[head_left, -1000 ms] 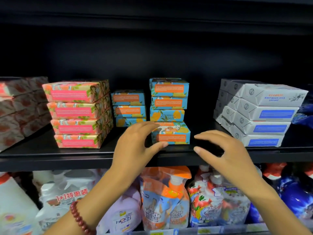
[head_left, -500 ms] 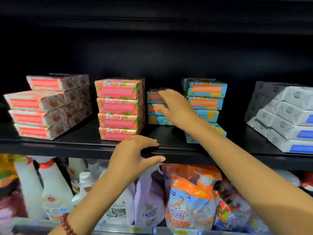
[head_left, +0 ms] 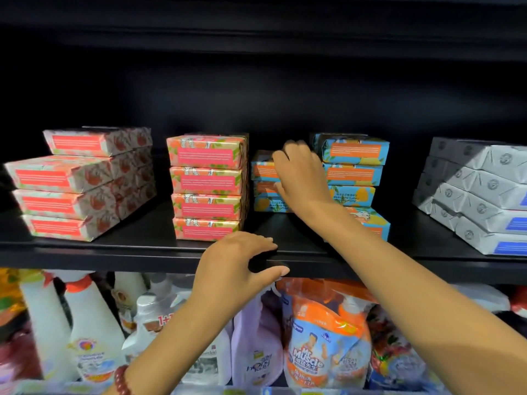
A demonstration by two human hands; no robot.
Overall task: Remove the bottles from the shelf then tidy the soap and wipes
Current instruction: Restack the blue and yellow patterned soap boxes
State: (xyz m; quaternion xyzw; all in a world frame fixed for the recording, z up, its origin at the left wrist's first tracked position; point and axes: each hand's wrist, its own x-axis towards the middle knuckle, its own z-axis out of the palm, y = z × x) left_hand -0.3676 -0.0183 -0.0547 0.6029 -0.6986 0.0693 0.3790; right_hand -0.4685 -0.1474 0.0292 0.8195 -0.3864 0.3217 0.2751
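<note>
Where the short stack of blue soap boxes [head_left: 263, 169] stands on the shelf [head_left: 142, 246], between pink boxes [head_left: 206, 186] and a taller blue stack [head_left: 353, 166], it is clasped by the right hand [head_left: 302, 178]. The left hand [head_left: 236, 269] is curved over the shelf's front lip, and whether it grips cannot be told.

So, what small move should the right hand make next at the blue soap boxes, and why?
Probably draw the short blue stack forward: the right hand grips it, and it sits farther back than the pink stack and the tall blue stack.
</note>
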